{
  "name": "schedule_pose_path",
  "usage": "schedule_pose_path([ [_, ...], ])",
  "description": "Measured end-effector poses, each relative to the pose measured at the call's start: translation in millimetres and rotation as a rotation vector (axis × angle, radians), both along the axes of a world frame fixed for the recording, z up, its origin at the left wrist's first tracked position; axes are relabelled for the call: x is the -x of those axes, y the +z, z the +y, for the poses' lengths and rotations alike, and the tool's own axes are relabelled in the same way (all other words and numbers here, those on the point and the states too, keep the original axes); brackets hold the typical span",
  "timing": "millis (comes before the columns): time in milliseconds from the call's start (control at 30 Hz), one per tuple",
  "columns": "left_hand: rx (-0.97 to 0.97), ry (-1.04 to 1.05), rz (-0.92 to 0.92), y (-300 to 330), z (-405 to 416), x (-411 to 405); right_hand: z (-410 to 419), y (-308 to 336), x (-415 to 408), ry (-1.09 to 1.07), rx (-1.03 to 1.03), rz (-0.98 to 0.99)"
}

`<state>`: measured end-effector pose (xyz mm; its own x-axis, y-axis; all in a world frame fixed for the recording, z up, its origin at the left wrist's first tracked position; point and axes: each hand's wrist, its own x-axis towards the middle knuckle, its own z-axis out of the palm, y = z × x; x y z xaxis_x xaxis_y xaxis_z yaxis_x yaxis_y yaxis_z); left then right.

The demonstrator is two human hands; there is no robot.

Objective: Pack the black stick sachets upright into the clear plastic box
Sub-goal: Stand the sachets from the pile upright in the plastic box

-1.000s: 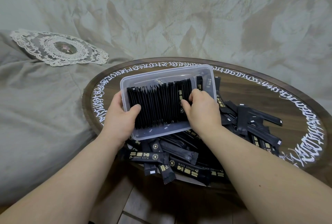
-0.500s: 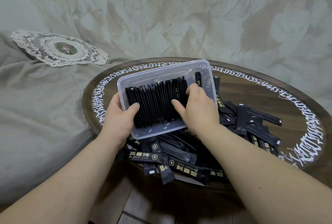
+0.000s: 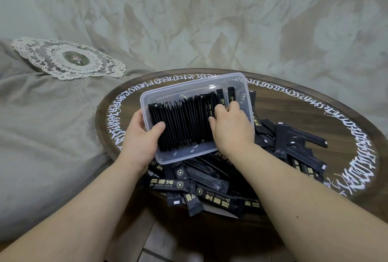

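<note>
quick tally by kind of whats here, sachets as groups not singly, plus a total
clear plastic box: 1
packed row of black sachets in the box: 1
loose sachet pile on the table: 1
round wooden table: 1
lace doily: 1
hands: 2, left hand and right hand
Total: 7

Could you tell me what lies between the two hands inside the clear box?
In the head view, a row of upright black sachets fills the clear plastic box between the left hand and the right hand.

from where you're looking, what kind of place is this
Probably a home living room or bedroom, not a workplace: a round wooden table with white ornamental lettering, a lace doily on grey soft furnishing, and a patterned wall behind.
</note>
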<state>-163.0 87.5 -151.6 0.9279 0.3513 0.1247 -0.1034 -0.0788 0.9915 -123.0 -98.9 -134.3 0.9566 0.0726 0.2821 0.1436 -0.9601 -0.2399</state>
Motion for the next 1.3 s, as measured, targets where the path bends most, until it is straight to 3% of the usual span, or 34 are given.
schedule_pose_path([
  [567, -0.002, -0.007, -0.008, 1.3, 0.6, -0.2, -10.6, -6.7, -7.3, 0.099, -0.213, 0.058],
  [767, 0.001, -0.014, -0.008, -0.9, 1.1, -1.6, -6.3, -7.4, -7.7, 0.069, -0.12, 0.086],
  [1100, -0.018, -0.024, -0.007, -1.5, 1.1, -1.6, -7.1, -3.0, -7.6, -0.041, -0.006, -0.032],
  [1300, -0.025, -0.012, -0.015, -2.4, 2.1, -2.7, -8.5, -2.8, -3.5, 0.008, 0.007, -0.041],
])
